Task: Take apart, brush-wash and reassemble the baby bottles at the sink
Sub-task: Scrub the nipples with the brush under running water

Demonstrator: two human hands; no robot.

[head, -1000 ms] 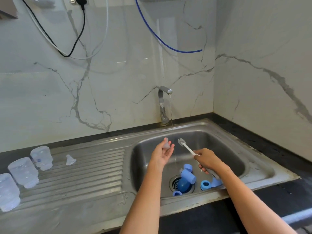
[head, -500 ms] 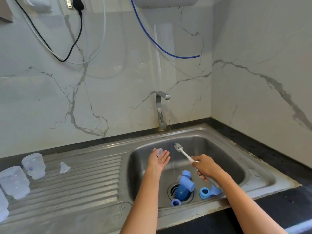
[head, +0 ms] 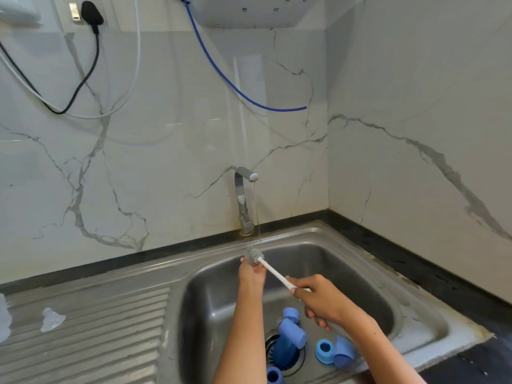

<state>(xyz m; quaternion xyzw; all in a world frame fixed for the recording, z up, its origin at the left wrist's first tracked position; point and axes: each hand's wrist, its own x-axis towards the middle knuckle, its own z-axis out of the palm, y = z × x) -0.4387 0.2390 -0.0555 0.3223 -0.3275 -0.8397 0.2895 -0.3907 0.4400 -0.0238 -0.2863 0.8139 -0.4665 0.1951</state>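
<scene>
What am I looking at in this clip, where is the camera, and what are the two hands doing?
There is no machine here: a person wears a wide-angle camera on the head, looking forward and down at the hands over a steel sink. The right hand grips the white handle of a bottle brush. The left hand is raised at the brush head, under a thin stream from the tap; what its fingers hold, if anything, cannot be made out. In the basin lie blue bottle parts around the drain, including a blue ring. On the ribbed drainboard to the left rests a clear teat.
</scene>
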